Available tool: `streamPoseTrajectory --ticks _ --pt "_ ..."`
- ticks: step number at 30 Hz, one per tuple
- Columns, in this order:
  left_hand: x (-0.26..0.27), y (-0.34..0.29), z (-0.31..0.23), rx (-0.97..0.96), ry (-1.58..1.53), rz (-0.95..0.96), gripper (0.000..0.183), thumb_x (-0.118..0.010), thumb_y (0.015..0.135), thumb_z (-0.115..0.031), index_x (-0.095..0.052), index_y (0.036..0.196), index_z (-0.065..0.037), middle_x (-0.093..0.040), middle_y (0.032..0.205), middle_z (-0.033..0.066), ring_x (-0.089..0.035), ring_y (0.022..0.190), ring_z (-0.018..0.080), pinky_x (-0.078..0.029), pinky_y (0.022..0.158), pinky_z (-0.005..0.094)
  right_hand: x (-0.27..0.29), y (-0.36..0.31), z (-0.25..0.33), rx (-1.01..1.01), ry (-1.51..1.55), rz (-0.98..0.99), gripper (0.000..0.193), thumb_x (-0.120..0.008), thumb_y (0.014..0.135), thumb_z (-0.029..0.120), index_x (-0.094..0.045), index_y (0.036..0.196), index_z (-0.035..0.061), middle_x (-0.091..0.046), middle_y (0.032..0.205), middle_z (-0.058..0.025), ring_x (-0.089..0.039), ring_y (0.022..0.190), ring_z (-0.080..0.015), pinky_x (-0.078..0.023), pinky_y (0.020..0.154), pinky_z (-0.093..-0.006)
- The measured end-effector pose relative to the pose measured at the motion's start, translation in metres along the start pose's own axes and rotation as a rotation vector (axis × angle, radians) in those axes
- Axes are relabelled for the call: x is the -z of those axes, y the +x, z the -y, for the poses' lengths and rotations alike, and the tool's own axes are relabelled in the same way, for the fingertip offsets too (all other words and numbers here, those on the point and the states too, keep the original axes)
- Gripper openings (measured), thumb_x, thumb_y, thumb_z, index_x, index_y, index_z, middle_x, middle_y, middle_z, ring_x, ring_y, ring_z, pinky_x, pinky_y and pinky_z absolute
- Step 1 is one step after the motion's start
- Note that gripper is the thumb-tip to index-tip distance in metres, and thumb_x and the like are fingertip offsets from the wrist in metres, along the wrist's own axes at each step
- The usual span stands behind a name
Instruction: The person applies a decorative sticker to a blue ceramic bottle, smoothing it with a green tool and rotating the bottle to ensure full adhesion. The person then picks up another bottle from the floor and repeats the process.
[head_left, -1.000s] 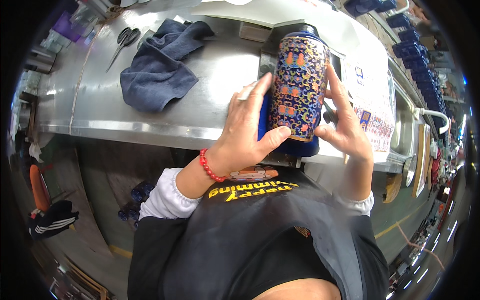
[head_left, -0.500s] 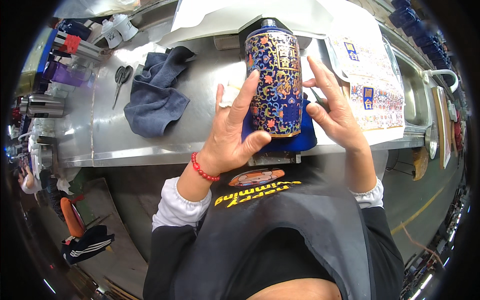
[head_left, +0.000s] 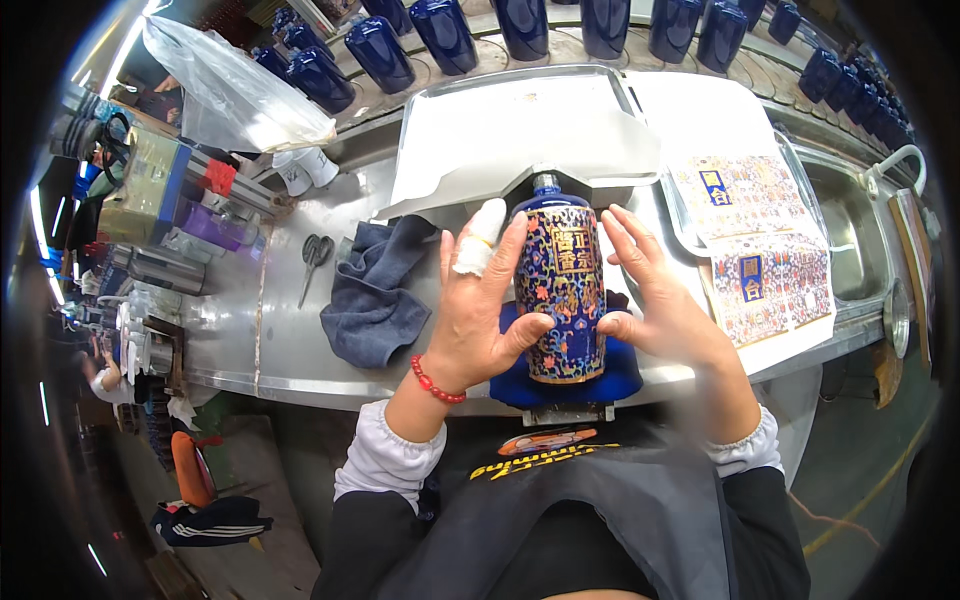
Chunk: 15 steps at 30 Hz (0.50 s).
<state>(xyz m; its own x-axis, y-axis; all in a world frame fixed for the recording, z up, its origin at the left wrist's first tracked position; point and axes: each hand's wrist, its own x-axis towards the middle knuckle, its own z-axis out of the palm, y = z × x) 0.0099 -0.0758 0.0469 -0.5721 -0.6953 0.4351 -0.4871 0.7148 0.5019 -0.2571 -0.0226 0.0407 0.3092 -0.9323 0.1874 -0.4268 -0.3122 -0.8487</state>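
A dark blue bottle (head_left: 562,290) with a silvery neck and a colourful floral wrap lies tilted in front of me, its neck pointing away. It rests over a glossy blue padded support (head_left: 622,370). My left hand (head_left: 478,300) is open along the bottle's left side, fingers extended and the thumb at its lower edge. One left finger has a white wrapping (head_left: 480,238), and a red bead bracelet circles that wrist. On the right side, my right hand (head_left: 660,300) is open too, fingertips and thumb at the bottle's edge. Neither hand grips it; exact contact is hard to tell.
A grey-blue cloth (head_left: 375,290) and black scissors (head_left: 316,255) lie on the metal bench at left. Patterned decal sheets (head_left: 765,250) lie at right beside a sink (head_left: 860,250). Behind a white-covered tray (head_left: 520,110), several blue bottles (head_left: 525,28) stand in a row.
The view has tilted up, bringing the row of blue bottles into sight. My hands have come closer to the bottle's sides, and the white-wrapped finger is now plainly visible.
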Motion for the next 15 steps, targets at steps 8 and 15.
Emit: streamPoseTrajectory --ticks 8,15 --pt "-0.006 0.006 0.000 -0.007 0.017 0.030 0.100 -0.058 0.088 -0.073 -0.039 0.154 -0.001 -0.040 0.153 0.0291 -0.042 0.140 0.0462 -0.016 0.116 0.0693 -0.006 0.009 -0.012 0.041 0.051 0.016 0.106 -0.081 0.082 0.050 -0.023 0.162 0.0087 -0.020 0.161 -0.0292 -0.030 0.147 -0.0463 -0.033 0.119 -0.0486" --pt "-0.008 0.006 0.000 -0.018 -0.003 0.032 0.100 -0.060 0.089 -0.069 -0.033 0.156 0.001 -0.044 0.153 0.0256 -0.043 0.141 0.0428 -0.013 0.116 0.0688 -0.008 0.011 -0.017 0.079 0.087 0.006 0.109 -0.081 0.082 0.050 -0.022 0.162 0.0056 -0.026 0.160 -0.0268 -0.032 0.147 -0.0431 -0.032 0.119 -0.0467"
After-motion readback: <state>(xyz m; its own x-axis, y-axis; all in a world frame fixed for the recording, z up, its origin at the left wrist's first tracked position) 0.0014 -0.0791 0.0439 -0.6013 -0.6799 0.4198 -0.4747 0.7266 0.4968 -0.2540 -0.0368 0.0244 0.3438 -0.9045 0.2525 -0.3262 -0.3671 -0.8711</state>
